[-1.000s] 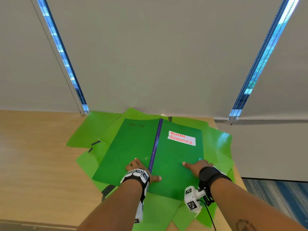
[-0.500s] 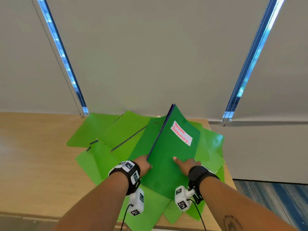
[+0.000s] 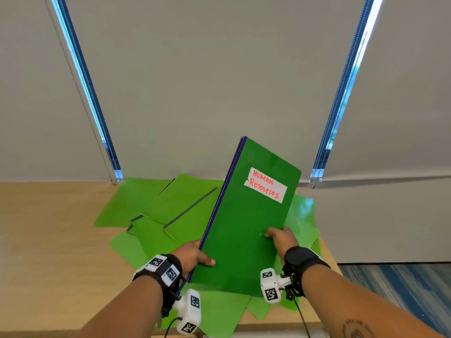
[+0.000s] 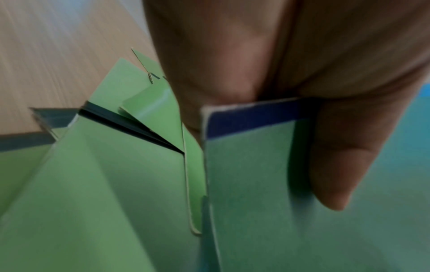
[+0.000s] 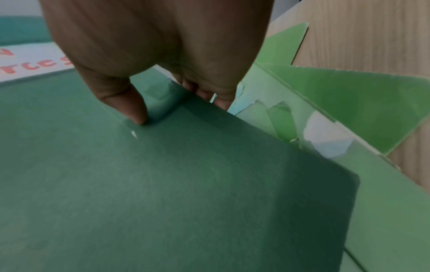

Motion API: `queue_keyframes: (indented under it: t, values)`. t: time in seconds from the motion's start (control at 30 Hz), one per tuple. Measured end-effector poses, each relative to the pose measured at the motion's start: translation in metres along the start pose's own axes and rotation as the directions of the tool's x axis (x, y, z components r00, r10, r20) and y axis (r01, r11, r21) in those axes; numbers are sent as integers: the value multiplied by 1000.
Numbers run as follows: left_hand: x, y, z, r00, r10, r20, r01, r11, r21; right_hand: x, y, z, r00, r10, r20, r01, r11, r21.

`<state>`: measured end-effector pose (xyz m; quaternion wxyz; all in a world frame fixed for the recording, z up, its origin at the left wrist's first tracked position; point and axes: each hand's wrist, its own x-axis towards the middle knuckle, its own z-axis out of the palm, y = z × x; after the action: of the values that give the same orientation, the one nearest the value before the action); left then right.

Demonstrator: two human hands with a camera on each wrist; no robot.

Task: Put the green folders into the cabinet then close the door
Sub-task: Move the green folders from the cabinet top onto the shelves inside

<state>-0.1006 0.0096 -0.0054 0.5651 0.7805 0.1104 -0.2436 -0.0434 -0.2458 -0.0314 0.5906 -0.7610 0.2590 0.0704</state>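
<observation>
A dark green folder (image 3: pixel 246 223) with a white "HUMAN Resources" label (image 3: pixel 265 184) and a blue spine is folded shut and lifted, tilted, above the pile. My left hand (image 3: pixel 195 256) grips its spine edge, thumb on the cover; the left wrist view shows that thumb over the blue-edged folder (image 4: pixel 251 176). My right hand (image 3: pixel 278 236) pinches the folder's right edge, thumb on top and fingers beneath, as the right wrist view shows on the folder (image 5: pixel 163 184). Several lighter green folders (image 3: pixel 175 208) lie scattered on the wooden table (image 3: pixel 48 240). No cabinet is in view.
Grey roller blinds (image 3: pixel 219 81) hang behind the table, with bright window strips at left and right. The table's right edge (image 3: pixel 327 254) drops to blue carpet (image 3: pixel 402 289). A bead chain (image 3: pixel 80 98) hangs at the left.
The folder lay open flat under both hands; it has been folded shut and lifted off the pile, tilted to the right. Both hands went from pressing flat to gripping its edges.
</observation>
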Motion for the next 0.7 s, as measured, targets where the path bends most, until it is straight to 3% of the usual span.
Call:
queue_keyframes:
  t: [0.17, 0.4, 0.5, 0.7]
  values:
    - [-7, -15, -6, 995, 76, 65, -67, 989, -131, 8, 26, -3, 990, -142, -23, 142, 989, 26]
    - [-6, -34, 1, 967, 253, -37, -249, 901, -354, -21, 26, -12, 922, -386, 41, 361, 892, 272]
    - [-8, -42, 9, 956, 284, -80, -293, 885, -361, -28, 27, -14, 905, -423, 44, 379, 849, 367]
    - [-26, -59, 26, 920, 370, -129, -392, 861, -323, -50, 37, -24, 856, -516, 28, 477, 810, 342]
